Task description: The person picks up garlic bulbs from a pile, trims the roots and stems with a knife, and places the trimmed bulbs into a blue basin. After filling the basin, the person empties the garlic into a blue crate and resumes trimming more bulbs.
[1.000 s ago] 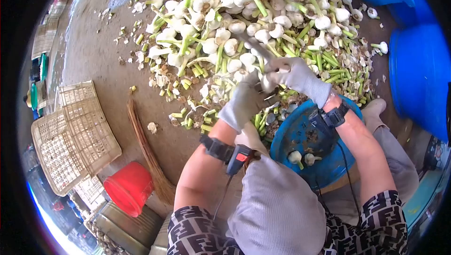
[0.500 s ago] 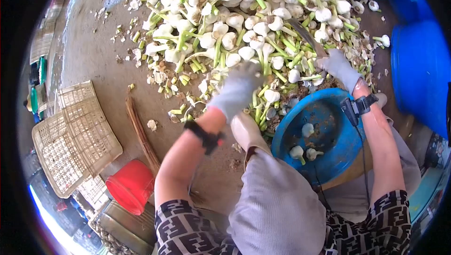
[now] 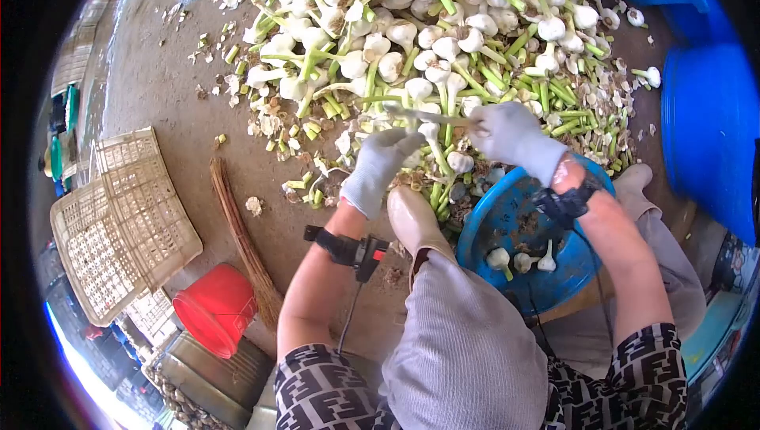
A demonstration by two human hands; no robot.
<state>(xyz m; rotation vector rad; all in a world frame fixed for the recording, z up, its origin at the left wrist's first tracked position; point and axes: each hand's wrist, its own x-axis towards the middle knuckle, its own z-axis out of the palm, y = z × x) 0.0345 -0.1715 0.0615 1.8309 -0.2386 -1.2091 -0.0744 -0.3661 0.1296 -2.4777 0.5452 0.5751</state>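
Note:
My left hand (image 3: 378, 167), in a pale glove, has its fingers closed at the lower edge of the garlic pile (image 3: 380, 42); what they hold, if anything, is hidden. My right hand (image 3: 511, 135), gloved too, is wrapped round the handle of a knife (image 3: 427, 116). The blade points left, above my left hand. White bulbs with green stems surround both hands. Below my right hand stands a blue basin (image 3: 475, 232) with several bulbs in it, among them one garlic bulb (image 3: 499, 259).
Cut stems and peelings litter the floor (image 3: 178, 97). At the left are a woven plastic basket (image 3: 127, 224), a red bucket (image 3: 215, 310) and a broom (image 3: 241, 240). A blue barrel (image 3: 704, 129) stands at the right. My boot (image 3: 413, 220) is below the pile.
My right hand and the knife have moved left, toward my left hand. The left hand has shifted slightly down and left. The bulbs in the basin are arranged differently.

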